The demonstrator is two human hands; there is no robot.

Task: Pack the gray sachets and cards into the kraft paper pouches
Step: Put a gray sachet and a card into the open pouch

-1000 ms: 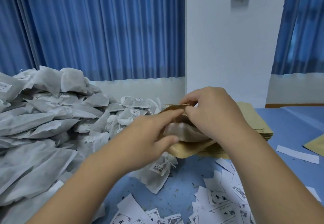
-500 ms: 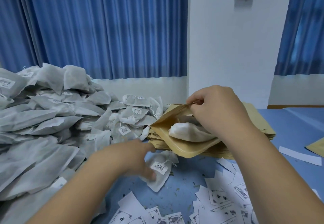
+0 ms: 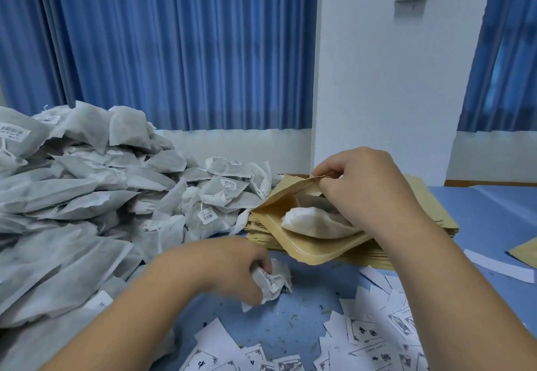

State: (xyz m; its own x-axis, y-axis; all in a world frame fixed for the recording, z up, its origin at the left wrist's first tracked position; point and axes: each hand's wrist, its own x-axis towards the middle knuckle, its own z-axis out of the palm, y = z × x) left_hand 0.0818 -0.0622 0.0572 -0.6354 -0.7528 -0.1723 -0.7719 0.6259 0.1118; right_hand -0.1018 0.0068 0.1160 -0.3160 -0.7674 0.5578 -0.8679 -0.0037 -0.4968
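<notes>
A crumpled gray sachet (image 3: 271,282) lies on the blue worktop (image 3: 290,321), gripped by the left hand (image 3: 232,266). It is just near-left of the kraft pouch (image 3: 305,250). The right hand (image 3: 369,193) pinches the pouch's upper lip, holding open a mouth that apparently faces left, and a second sachet (image 3: 313,222) sits inside.

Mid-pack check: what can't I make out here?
Head view only.
Right hand covers the mouth of the open kraft pouch; any card beside the sachet inside is hidden.
Left hand covers most of the crumpled sachet; label print too small.
Cards: cut off by bottom edge.
</notes>
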